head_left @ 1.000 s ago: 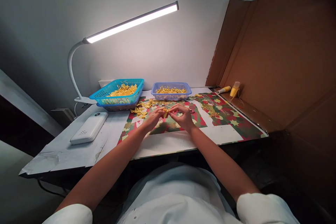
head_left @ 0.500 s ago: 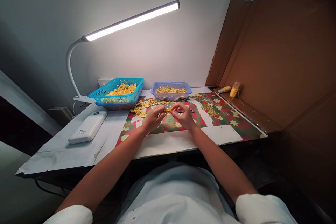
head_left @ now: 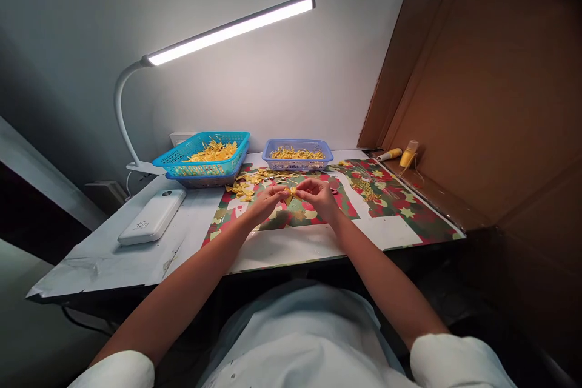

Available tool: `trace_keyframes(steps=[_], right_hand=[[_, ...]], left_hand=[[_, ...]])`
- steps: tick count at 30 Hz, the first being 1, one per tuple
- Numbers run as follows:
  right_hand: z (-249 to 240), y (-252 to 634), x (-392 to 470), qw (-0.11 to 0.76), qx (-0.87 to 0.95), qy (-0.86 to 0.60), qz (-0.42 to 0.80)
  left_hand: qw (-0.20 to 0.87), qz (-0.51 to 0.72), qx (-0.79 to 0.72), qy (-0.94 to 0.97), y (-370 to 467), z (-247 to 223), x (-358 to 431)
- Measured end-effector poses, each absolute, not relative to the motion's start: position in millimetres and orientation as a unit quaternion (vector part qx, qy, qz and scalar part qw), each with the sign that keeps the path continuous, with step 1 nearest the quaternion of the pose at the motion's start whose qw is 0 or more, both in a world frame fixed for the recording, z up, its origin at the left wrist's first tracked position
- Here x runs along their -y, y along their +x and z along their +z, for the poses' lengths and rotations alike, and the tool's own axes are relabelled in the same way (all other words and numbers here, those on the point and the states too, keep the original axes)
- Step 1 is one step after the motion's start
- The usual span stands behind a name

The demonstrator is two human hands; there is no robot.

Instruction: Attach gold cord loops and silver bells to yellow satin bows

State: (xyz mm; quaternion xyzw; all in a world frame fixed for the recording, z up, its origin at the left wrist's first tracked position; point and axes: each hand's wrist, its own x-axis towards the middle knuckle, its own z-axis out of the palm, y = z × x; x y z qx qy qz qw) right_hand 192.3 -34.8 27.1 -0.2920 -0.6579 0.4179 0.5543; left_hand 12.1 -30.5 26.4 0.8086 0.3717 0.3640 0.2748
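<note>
A small yellow ribbon bow [head_left: 290, 195] is held up between my two hands, above the patterned sheet [head_left: 295, 217]. The fingers of my left hand [head_left: 268, 201] pinch its left side, and my right hand [head_left: 318, 196] pinches its right side. Just behind and to the left, yellow ribbon pieces [head_left: 243, 188] lie loose on the sheet. A pink-handled tool [head_left: 334, 191] shows partly beside my right hand. Thin golden strands [head_left: 365, 190] rest on the sheet farther right.
A turquoise basket [head_left: 200, 168] of yellow ribbon pieces sits at the back left, a lavender basket [head_left: 297, 163] of golden strands at the back middle. A white power bank [head_left: 152, 218], a lit lamp [head_left: 231, 29], yellow thread spools [head_left: 408, 156] and a tall cardboard sheet [head_left: 477, 85] surround the work area.
The yellow bow now shows more clearly between my fingers, its loops spread. My left hand has flattened and lowered slightly. The view has shifted a little.
</note>
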Motion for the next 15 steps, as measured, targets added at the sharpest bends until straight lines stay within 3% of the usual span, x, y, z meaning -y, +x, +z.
trace_keyframes(steps=[10, 15], right_hand=[[47, 202, 53, 0.538, 0.741, -0.295, 0.272], [65, 206, 70, 0.570, 0.774, -0.272, 0.037]], left_hand=[[0.084, 0.447, -0.334, 0.825, 20, 42, 49], [-0.038, 0.473, -0.297, 0.829, 23, 53, 59]])
